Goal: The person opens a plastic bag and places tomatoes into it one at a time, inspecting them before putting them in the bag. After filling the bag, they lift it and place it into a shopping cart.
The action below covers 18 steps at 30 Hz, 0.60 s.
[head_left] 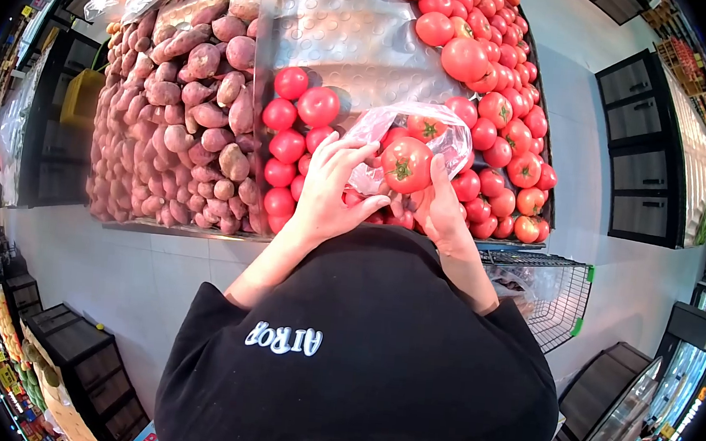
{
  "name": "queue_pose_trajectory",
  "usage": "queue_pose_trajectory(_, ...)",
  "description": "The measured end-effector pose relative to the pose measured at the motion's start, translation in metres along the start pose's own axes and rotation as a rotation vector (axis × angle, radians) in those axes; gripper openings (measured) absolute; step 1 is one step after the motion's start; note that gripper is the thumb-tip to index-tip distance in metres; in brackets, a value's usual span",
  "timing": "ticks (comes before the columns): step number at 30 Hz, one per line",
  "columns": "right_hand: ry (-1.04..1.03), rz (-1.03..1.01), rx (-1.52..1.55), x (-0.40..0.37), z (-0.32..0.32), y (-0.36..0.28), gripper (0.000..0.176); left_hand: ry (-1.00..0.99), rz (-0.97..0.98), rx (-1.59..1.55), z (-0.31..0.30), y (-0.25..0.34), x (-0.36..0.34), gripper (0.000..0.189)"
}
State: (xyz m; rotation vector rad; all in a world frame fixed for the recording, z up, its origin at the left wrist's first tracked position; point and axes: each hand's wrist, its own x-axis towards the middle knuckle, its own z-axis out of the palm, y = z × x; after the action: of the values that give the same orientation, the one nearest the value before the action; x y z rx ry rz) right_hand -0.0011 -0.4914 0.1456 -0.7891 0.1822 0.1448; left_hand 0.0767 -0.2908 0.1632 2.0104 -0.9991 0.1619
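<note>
Right hand [442, 207] is closed on a tomato [406, 165] at the mouth of a clear bag [460, 133], fingers partly hidden; left hand [331, 181] has thumb and forefinger apart beside it, grip on the film indeterminable. Beyond, bare liner [343, 47] gives open room; the black shirt [377, 332] obscures part of the display's front edge [176, 229].

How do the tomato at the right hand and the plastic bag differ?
The tomato is red and opaque; the plastic bag is see-through. The tomato is smooth and round; the bag is crinkled. The tomato looks smaller; the bag spreads wider. Both are between the left hand and right hand.
</note>
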Motion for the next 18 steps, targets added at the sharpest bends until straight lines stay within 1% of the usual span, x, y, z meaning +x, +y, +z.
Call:
queue_pose_trajectory(2,0.004,-0.082,-0.081,0.003,-0.002,-0.005,0.049,0.046,-0.009,0.085,0.0,0.001,0.0,0.073)
queue_pose_trajectory(3,0.072,-0.137,-0.077,0.004,0.003,-0.012,0.046,0.07,-0.012,0.129,0.0,0.002,0.0,0.072)
queue_pose_trajectory(6,0.199,-0.454,-0.62,0.016,-0.006,-0.022,0.053,0.105,-0.162,0.219,0.006,-0.007,-0.003,0.072)
queue_pose_trajectory(7,0.24,-0.482,-0.778,0.019,-0.008,-0.026,0.056,0.127,-0.226,0.182,0.01,-0.01,-0.004,0.075)
queue_pose_trajectory(10,0.363,-0.565,-1.253,0.028,-0.015,-0.04,0.065,-0.042,-0.567,-0.085,0.012,-0.015,0.004,0.083)
queue_pose_trajectory(11,0.343,-0.52,-1.35,0.033,-0.019,-0.042,0.066,-0.124,-0.721,-0.267,0.009,-0.015,0.008,0.081)
queue_pose_trajectory(14,0.265,-0.463,-1.496,0.046,-0.024,-0.034,0.069,0.052,-0.582,-0.594,0.036,-0.045,-0.006,0.076)
queue_pose_trajectory(15,0.307,-0.39,-1.549,0.051,-0.026,-0.026,0.071,0.069,-0.55,-0.696,0.036,-0.045,-0.005,0.067)
queue_pose_trajectory(18,0.247,-0.337,-1.676,0.066,-0.03,-0.013,0.074,0.163,-0.558,-0.901,0.033,-0.039,-0.002,0.061)
